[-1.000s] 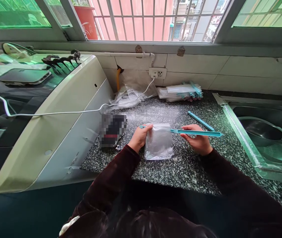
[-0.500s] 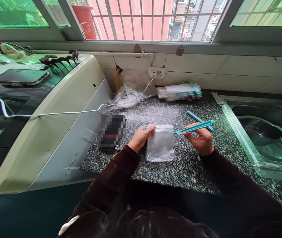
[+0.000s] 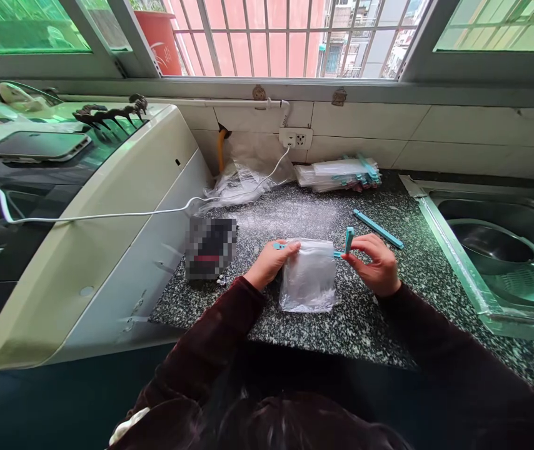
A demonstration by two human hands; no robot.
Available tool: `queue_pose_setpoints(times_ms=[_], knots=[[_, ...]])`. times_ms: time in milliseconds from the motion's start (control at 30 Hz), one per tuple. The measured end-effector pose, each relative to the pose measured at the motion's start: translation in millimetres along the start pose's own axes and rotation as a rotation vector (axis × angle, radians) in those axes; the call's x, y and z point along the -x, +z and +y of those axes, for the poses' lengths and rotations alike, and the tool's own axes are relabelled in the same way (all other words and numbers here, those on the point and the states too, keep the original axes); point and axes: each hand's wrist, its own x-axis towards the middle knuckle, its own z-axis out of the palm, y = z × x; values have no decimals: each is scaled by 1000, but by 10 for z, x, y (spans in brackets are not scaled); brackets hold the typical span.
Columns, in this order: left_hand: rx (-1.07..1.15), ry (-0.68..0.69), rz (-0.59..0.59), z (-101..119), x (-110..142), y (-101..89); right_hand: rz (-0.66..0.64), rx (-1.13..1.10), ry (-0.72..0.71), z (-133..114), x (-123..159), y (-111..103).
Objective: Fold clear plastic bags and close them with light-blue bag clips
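Note:
A clear plastic bag (image 3: 308, 281) hangs from my left hand (image 3: 269, 264), which pinches its upper left edge. Behind the top of the bag runs a teal bag sealing clip (image 3: 349, 239); one end shows by my left thumb, the other sticks out on the right. My right hand (image 3: 376, 265) pinches the clip near that right end, where one arm stands up, swung away from the other. Another teal clip (image 3: 378, 229) lies slantwise on the counter, just beyond my right hand.
Bags with teal clips (image 3: 342, 172) are stacked by the wall, beside loose clear plastic (image 3: 243, 181). A blurred-out dark object (image 3: 211, 248) lies left on the speckled counter (image 3: 295, 212). A white cable (image 3: 154, 213) crosses to the socket. At right is a sink (image 3: 440, 250) with a pan (image 3: 492, 240).
The free arm of the clip has turned from pointing right to standing upright. Both hands and the bag have shifted slightly, the bag a little right and down.

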Motion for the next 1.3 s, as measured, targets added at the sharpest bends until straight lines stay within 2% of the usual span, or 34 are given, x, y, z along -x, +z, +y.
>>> queue_pose_setpoints(times_ms=[200,400,600,767,1000,1133,1300], knots=[[-19,14,-8,-5,9,5,-42,14,-2,-40,8,16],[-21,-2,-16,-5,5,10,-89,21,-77,-50,21,65],[-41,-11,27,7,-5,32,-97,50,-145,-49,41,116],[-75,15,-11,11,-4,23,-146,70,-102,-47,62,141],[-94,18,-128,10,-12,-35,-163,73,-84,-37,86,156],[-41,5,-123,-2,-31,-43,-184,65,-66,-38,91,167],[47,-82,-124,47,-5,-27,-188,64,-59,-36,97,172]])
